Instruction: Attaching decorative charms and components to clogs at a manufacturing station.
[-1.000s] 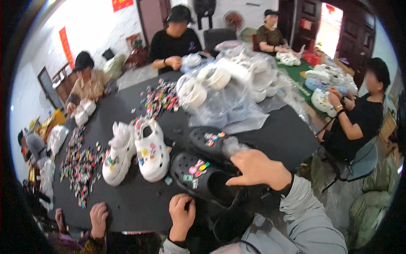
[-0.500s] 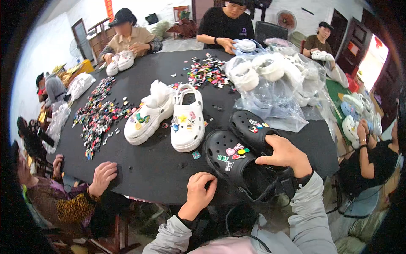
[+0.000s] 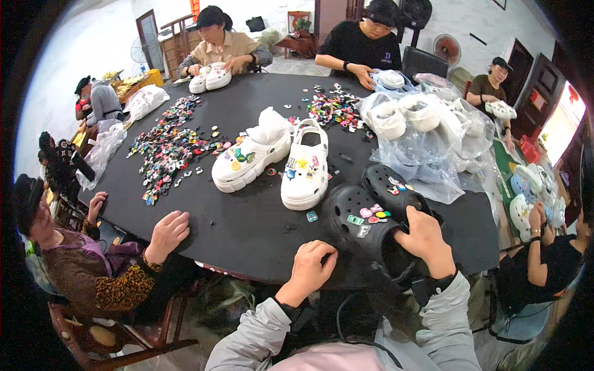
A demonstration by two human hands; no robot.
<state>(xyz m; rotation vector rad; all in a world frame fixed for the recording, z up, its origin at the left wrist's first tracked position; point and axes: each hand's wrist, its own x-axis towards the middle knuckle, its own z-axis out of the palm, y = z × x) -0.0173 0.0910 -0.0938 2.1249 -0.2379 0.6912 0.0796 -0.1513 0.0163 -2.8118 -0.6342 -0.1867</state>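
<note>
Head view, looking down on a round black table (image 3: 260,229). At about five o'clock from the table's middle, right hand (image 3: 424,242) clamped over the heel end of a black clog (image 3: 365,229), fingers curled down around its rim and strap, gripping it. That clog lying at the near table edge, toe toward eleven o'clock, dotted with small coloured charms (image 3: 370,214); a second black clog (image 3: 396,193) touching it at one o'clock, also charm-studded. Left hand (image 3: 312,264) at six o'clock, resting on the table edge just beside the held clog's toe, fingers bent loosely, nothing in them. Toward twelve o'clock from the black pair, two white platform clogs (image 3: 278,161) side by side, decorated with charms, one stuffed with white paper. At ten o'clock, a wide scatter of loose coloured charms (image 3: 167,148). At two o'clock, clear plastic bags (image 3: 433,148) holding more white clogs. At eight o'clock, another person's hand (image 3: 166,233) flat on the table rim. Other seated people around the far edge, some handling white clogs.
</note>
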